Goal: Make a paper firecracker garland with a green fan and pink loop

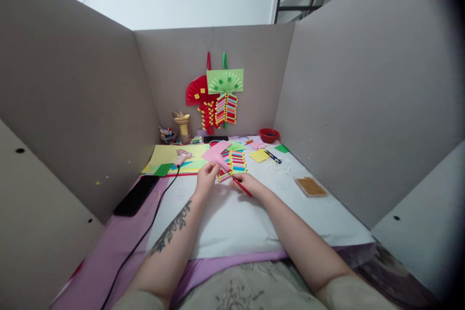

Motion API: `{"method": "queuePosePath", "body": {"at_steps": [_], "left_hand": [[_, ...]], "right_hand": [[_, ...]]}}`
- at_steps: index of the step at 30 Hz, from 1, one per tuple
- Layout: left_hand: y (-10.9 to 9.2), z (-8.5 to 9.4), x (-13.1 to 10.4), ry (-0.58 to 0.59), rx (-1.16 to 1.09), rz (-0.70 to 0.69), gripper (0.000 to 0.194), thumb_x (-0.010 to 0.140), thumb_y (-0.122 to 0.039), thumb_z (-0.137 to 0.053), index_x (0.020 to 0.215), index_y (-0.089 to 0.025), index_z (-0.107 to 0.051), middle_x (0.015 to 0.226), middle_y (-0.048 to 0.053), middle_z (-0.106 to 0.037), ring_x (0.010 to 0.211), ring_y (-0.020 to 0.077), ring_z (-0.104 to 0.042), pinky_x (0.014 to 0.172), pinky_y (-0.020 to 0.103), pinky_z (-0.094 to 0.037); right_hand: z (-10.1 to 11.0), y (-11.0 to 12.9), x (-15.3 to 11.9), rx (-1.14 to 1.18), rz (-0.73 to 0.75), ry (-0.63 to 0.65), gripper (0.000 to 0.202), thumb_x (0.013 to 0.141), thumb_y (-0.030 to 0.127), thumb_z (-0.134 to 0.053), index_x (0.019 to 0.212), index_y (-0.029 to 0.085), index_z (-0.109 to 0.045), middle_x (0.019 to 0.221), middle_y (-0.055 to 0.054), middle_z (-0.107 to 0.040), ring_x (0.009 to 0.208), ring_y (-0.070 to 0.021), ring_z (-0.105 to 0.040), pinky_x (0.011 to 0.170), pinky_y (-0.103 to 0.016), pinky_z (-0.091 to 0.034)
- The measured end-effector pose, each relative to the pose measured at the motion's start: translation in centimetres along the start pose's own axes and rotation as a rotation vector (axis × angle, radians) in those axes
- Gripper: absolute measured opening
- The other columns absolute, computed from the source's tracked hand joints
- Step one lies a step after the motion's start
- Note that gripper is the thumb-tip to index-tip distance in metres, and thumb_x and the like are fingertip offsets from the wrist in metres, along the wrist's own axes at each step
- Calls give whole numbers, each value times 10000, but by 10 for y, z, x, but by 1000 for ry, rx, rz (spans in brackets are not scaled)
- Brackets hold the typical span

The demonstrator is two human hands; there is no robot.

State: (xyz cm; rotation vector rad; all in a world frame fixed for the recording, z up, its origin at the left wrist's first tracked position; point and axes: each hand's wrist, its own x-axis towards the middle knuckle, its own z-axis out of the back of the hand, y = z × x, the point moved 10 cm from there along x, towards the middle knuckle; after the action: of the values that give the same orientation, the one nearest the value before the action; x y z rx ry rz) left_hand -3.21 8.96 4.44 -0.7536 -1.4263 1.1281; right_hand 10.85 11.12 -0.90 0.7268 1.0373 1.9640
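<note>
My left hand (208, 177) pinches a piece of pink paper (217, 151) above the white sheet. In my right hand (249, 185) is a pair of scissors with red handles (242, 188); the blades point toward the pink paper's lower edge. Just behind both hands lies a row of small coloured paper rolls (238, 161) with yellow ends, partly covered by the pink paper. Whether the blades touch the paper is too small to tell.
A pink glue gun (182, 157) with a black cord and a black phone (136, 195) lie at left. At right are a box of brown sticks (311, 187), a yellow paper square (259, 156) and a red bowl (269, 135). Paper fan decorations (225, 82) hang on the back panel.
</note>
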Motion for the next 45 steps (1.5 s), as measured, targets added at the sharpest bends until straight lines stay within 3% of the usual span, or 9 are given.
{"method": "queuePosePath", "body": {"at_steps": [6,30,39,45], "left_hand": [[-1,0,0,2,6,10,183,737,-321,-561,635,-170,-567,599,-10,-568,582,124,-500,535,230,-357],[-3,-3,-1,24,21,24,188,730,-330,-563,628,-173,-579,610,-7,-573,597,126,-506,544,228,-364],[10,23,5,-184,-62,68,183,723,-346,-570,717,-165,-598,639,-1,-578,610,127,-521,529,218,-367],[11,25,6,-204,-44,62,216,722,-376,-564,707,-164,-604,644,6,-585,615,133,-525,547,223,-381]], "right_hand": [[4,6,-3,-15,-13,-4,219,710,334,-564,651,127,-607,534,31,-450,508,-74,-367,475,-191,-302],[3,-2,-1,28,-49,-11,235,704,345,-588,719,118,-648,542,23,-482,500,-73,-377,457,-189,-289],[-4,4,-4,46,-18,64,257,690,388,-598,634,140,-558,555,29,-453,514,-73,-369,463,-192,-298],[-4,6,-5,16,-1,82,297,742,425,-556,640,146,-534,562,35,-417,505,-67,-333,451,-190,-274]]}}
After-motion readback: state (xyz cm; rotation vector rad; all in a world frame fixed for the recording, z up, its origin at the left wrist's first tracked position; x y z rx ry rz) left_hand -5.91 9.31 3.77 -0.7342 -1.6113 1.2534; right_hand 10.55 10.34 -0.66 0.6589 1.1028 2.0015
